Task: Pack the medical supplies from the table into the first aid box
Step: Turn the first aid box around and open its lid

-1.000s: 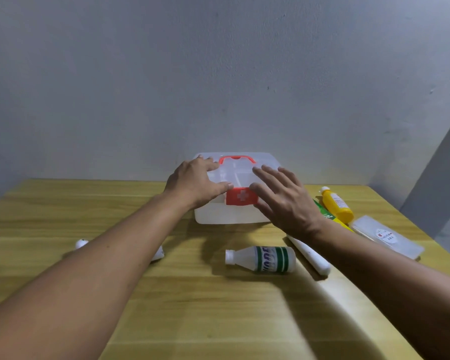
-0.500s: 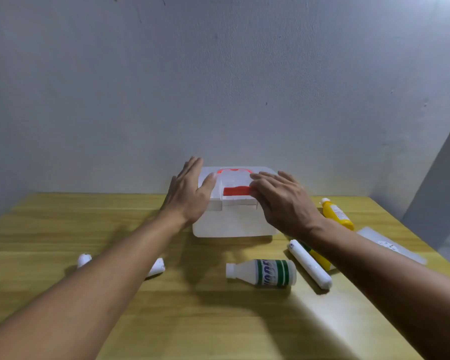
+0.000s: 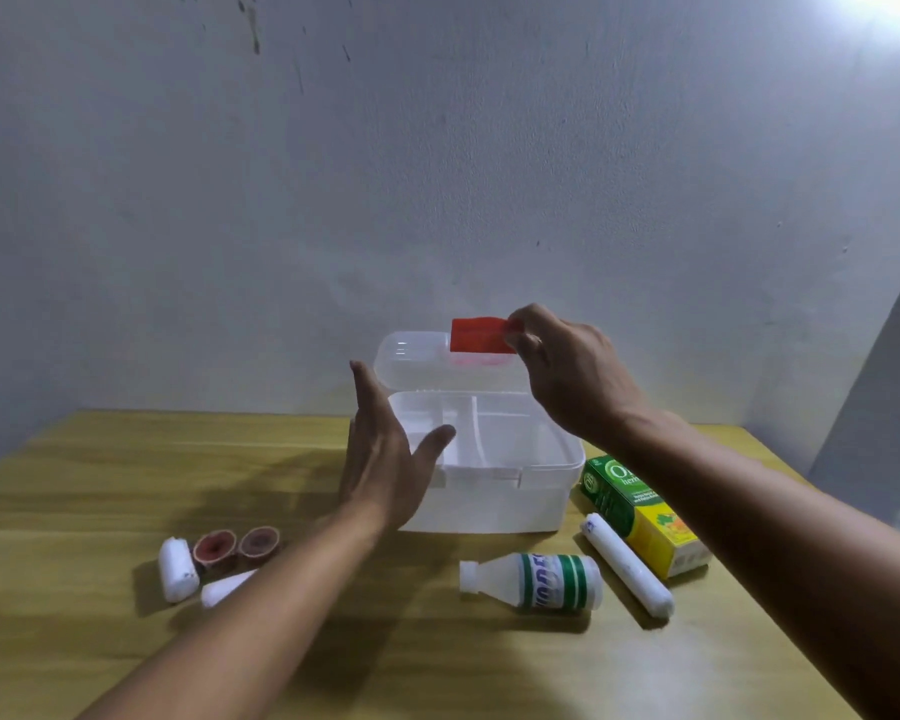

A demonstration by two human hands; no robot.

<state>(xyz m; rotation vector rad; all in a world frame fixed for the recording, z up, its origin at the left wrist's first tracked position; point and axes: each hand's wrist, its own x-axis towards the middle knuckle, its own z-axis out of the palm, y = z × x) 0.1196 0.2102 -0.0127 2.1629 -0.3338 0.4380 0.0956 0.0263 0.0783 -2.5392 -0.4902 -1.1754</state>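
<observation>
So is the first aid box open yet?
Open: the lid stands raised, right hand pinching its red latch; the box's white tray shows.

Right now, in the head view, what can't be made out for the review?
- Bottle label: blurred, unreadable.
- Left side of the first aid box: hidden behind the left hand.
- One white roll: partly covered by the left forearm.
- Green and yellow carton: far side hidden by the right forearm.
- Lid latch: its edge covered by the right hand.

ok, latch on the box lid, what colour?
Red latch, pinched by the right hand on the clear lid. Head view, the only one.
</observation>
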